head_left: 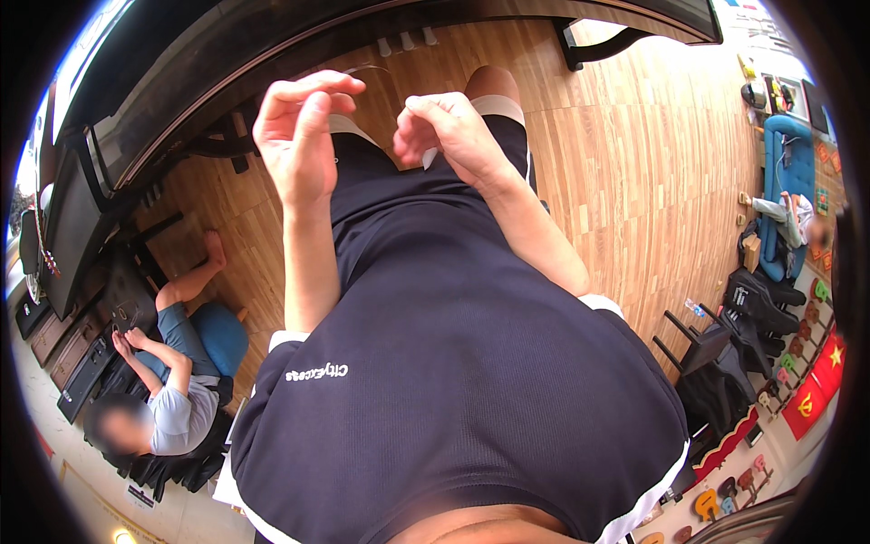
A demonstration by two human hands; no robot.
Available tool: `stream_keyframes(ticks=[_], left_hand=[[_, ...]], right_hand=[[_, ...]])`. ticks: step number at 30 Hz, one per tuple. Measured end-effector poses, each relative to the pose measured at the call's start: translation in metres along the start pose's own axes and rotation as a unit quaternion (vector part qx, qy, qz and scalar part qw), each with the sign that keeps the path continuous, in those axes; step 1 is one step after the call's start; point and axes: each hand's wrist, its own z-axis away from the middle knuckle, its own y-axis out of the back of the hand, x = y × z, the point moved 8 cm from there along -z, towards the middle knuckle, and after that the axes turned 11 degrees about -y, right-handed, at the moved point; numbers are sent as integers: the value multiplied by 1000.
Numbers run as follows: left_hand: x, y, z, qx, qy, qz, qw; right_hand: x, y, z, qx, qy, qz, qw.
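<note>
My left hand [304,136] is raised above my dark shorts, its fingers loosely bent and apart, with nothing visible between them. My right hand [449,140] hangs a little to its right, with fingers curled inward; a small white bit [428,159] shows beneath them, and I cannot make out whether it is held. Both hands are apart, over my lap, near the underside of a glossy black piano [199,45] at the top of the view. Three metal pedals [408,39] sit at the piano's base.
Wooden floor [625,172] surrounds me. At lower left, another person [177,417] sits on a blue seat beside black cases. Far right are a person [788,218] on a blue sofa [778,145], a black chair [693,335], black bags and several small guitars [711,503].
</note>
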Motion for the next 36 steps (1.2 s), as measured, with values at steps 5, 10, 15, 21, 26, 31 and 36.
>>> stream_keyframes(ticks=[5,10,15,21,26,31,36], left_hand=[[-27,-29,30,-83,143,2,986],[-22,-28,36,-137,124,-72,980],[-23,-31,44,-225,149,-137,953],[-31,-29,54,-291,168,-207,919],[-33,-37,59,-413,178,-256,856],[-21,-41,42,-398,65,-318,858],[-9,-9,24,-237,16,-459,856]], right_hand=[[10,10,-6,-11,11,-189,982],[23,21,-13,-4,-16,-310,951],[24,28,-18,-39,-27,-385,922],[16,24,-18,-93,-35,-450,888],[14,26,-16,-110,-31,-439,891],[9,25,-15,-123,-13,-413,902],[5,26,-12,-99,-1,-365,926]])
